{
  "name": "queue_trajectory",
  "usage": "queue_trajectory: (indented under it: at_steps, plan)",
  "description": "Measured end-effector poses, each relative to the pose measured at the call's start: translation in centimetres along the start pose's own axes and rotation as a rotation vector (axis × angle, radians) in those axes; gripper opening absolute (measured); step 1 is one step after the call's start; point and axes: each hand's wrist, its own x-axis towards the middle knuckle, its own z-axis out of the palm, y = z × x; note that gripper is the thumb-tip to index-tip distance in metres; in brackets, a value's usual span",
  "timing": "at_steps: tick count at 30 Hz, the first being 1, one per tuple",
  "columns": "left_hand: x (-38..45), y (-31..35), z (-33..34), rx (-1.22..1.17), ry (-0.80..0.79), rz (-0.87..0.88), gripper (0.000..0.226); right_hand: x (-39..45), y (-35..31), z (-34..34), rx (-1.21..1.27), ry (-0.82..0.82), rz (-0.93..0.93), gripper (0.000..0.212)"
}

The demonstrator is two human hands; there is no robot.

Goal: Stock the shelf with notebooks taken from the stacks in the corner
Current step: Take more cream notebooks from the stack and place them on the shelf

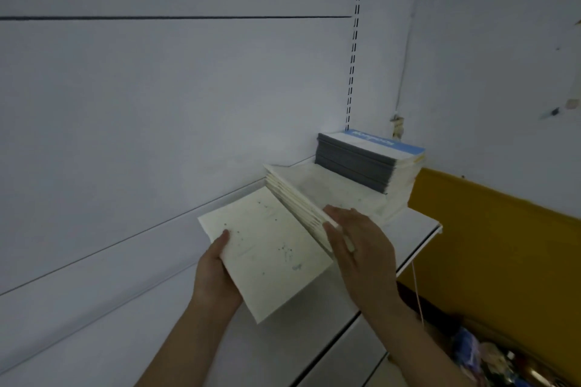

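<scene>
A batch of cream-covered notebooks [270,248] with small dark specks is held tilted over the white shelf [418,229]. My left hand [217,273] grips the batch from below at its left edge, thumb on the top cover. My right hand [355,245] lies flat against the right side of the batch, fingers straight, pressing on the spines. Behind them, in the corner, a stack of notebooks [367,163] with grey spines and a white-and-blue top cover sits on lower cream notebooks [345,195].
The white back wall [157,104] rises behind the shelf, with a slotted upright rail [353,50] at the corner. A yellow panel [490,229] stands to the right. Mixed coloured items [490,361] lie low at the right. Lower shelf edges [333,352] run below.
</scene>
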Motion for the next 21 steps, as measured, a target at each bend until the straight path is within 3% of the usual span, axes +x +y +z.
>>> queue_trajectory:
  at_steps: [5,9,11,14,16,19,21]
  plan:
    - [0.3,-0.5,-0.5,-0.053,-0.096,-0.007,0.082,-3.5,-2.3,2.2,-0.181,-0.261,-0.325,0.045]
    - [0.1,-0.8,-0.5,0.023,-0.040,-0.010,0.048,-5.9,-2.5,3.9,-0.105,-0.570,-0.440,0.052]
    - [0.3,-0.9,-0.8,0.095,0.029,0.024,0.042,-5.4,-2.3,3.8,-0.101,-0.545,-0.449,0.050]
    - [0.4,-0.8,-1.3,0.101,0.064,0.032,0.043,-2.8,-1.9,2.5,-0.120,-0.209,-0.330,0.038]
    - [0.6,-0.8,-1.6,0.104,0.089,0.024,0.040,-0.3,-1.0,1.7,-0.204,-0.081,-0.145,0.046]
    - [0.2,-0.9,-1.5,0.116,0.100,0.023,0.036,1.6,1.4,1.5,-0.244,-0.263,0.140,0.073]
    - [-0.1,-0.9,-1.2,0.123,0.106,0.021,0.035,1.4,2.5,1.6,-0.195,-0.294,0.168,0.070]
